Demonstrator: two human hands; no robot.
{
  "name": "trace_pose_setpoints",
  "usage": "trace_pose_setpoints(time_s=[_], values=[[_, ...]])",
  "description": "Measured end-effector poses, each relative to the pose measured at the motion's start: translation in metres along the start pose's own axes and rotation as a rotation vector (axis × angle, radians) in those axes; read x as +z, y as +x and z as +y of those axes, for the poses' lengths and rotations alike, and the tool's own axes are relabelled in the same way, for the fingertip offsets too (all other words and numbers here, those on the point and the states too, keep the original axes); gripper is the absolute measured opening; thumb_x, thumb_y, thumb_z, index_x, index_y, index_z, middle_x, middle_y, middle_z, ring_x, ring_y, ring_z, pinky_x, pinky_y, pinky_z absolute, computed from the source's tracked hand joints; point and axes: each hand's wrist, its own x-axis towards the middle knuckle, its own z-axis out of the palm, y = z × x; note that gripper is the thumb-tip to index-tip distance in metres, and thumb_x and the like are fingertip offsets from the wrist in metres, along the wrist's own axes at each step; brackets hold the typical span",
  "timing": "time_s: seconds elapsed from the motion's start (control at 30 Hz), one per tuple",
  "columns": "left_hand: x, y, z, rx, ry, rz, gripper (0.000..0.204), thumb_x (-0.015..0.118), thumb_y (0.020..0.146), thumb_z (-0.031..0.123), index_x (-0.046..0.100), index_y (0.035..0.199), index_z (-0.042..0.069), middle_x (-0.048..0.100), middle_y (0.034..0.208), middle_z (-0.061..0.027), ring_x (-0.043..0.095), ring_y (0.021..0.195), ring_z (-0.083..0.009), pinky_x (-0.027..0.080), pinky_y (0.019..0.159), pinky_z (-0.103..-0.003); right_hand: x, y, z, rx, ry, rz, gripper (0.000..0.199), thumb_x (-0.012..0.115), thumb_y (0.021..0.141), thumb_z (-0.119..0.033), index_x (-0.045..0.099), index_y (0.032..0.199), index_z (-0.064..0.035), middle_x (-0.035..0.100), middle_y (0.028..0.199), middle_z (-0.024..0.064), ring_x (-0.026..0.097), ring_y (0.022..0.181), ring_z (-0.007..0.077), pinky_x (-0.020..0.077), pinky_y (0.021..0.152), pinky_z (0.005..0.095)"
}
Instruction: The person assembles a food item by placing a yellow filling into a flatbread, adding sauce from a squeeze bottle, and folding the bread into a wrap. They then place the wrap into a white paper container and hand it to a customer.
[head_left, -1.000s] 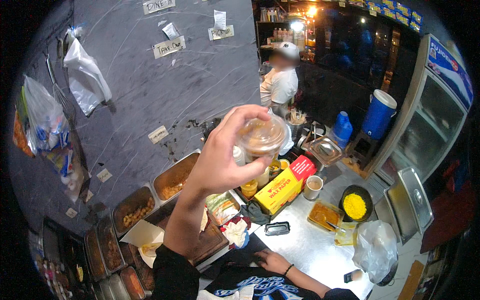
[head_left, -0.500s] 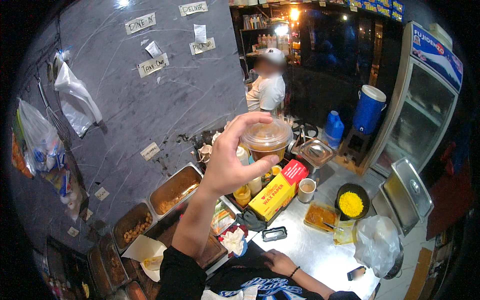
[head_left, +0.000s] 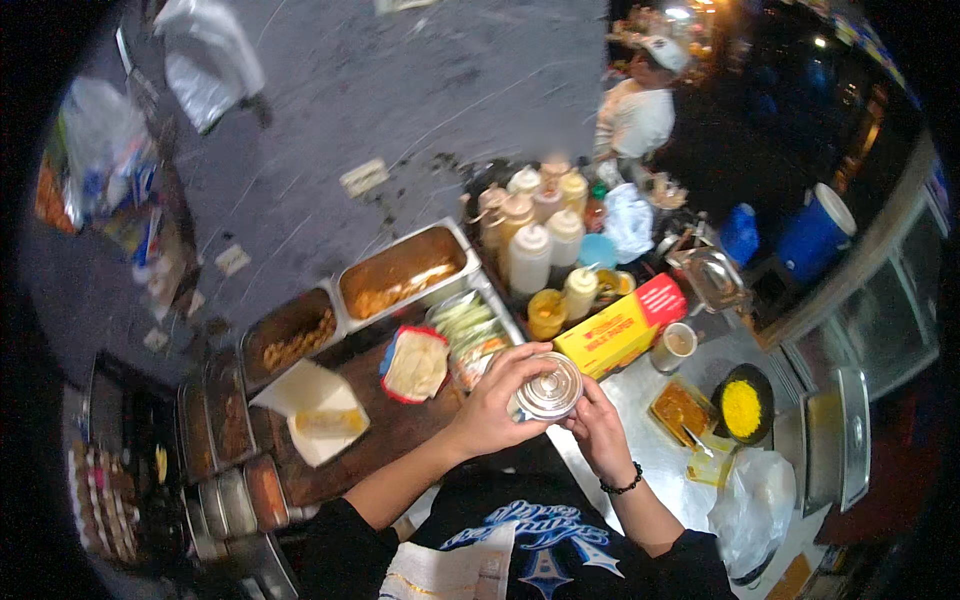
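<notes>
A round clear plastic tub (head_left: 549, 386) with a shiny lid is between my two hands, in front of my chest. My left hand (head_left: 490, 403) curls round its left side, fingers over the rim of the lid. Against its right side presses my right hand (head_left: 598, 425), with a dark bead bracelet at the wrist. The tub's contents are hidden from above. Just beyond it lies a yellow and red box of wax paper (head_left: 612, 335). Left of my hands, a paper-wrapped food item (head_left: 330, 422) and an open pack of pale flat rounds (head_left: 416, 365) rest on a brown board.
Squeeze bottles (head_left: 530, 258) cluster behind the box. Steel food pans (head_left: 405, 275) line the wall side. At right stand a paper cup (head_left: 676, 343), a sauce container (head_left: 682, 412), a black bowl of yellow food (head_left: 742, 408) and a plastic bag (head_left: 755, 495). A person (head_left: 638, 115) is beyond the counter.
My left hand has come down with the tub from up high to chest level. My right hand has left the counter and joined it on the tub. The view has tilted downward.
</notes>
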Motion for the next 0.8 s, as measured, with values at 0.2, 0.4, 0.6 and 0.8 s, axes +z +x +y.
trace_pose_setpoints(time_s=[0.2, 0.4, 0.6, 0.8], values=[[-0.021, -0.067, -0.023, -0.226, 0.072, 0.144, 0.06, 0.079, 0.068, 0.011, 0.055, 0.123, 0.006, 0.052, 0.133, -0.0157, 0.049, 0.124, -0.0345, 0.038, 0.104, -0.043, 0.022, 0.021, 0.06, 0.209, -0.028, -0.072, 0.046, 0.055, 0.097, -0.02, 0.045, 0.136, 0.0012, 0.058, 0.127, 0.0068, 0.056, 0.114, 0.0141, 0.0441, 0.096, 0.0293], [-0.03, -0.097, -0.048, -0.356, 0.143, 0.138, 0.066, 0.086, 0.065, 0.017, 0.056, 0.124, 0.007, 0.05, 0.137, -0.0155, 0.046, 0.129, -0.0329, 0.034, 0.108, -0.044, 0.022, 0.032, 0.085, 0.418, -0.003, -0.025, 0.047, 0.062, 0.091, -0.015, 0.05, 0.134, 0.0027, 0.058, 0.124, 0.0071, 0.054, 0.111, 0.0146, 0.0437, 0.096, 0.0285], [-0.026, -0.057, -0.042, -0.354, -0.376, 0.175, 0.075, 0.079, 0.08, 0.02, 0.037, 0.139, 0.003, 0.044, 0.142, -0.0159, 0.044, 0.13, -0.026, 0.045, 0.097, -0.038, 0.014, 0.048, 0.022, 0.114, -0.038, 0.083, 0.038, 0.06, 0.092, -0.015, 0.057, 0.126, 0.0015, 0.065, 0.11, 0.0049, 0.059, 0.095, 0.0111, 0.0479, 0.084, 0.0258], [0.017, -0.017, -0.055, -0.453, -0.749, 0.096, 0.048, 0.067, 0.088, 0.006, 0.043, 0.13, 0.003, 0.052, 0.131, -0.0131, 0.052, 0.116, -0.0193, 0.048, 0.087, -0.032, -0.038, 0.056, -0.106, -0.273, -0.109, 0.284, 0.038, 0.056, 0.095, -0.018, 0.055, 0.127, 0.0018, 0.066, 0.108, 0.0059, 0.064, 0.091, 0.0125, 0.0534, 0.078, 0.0286]])
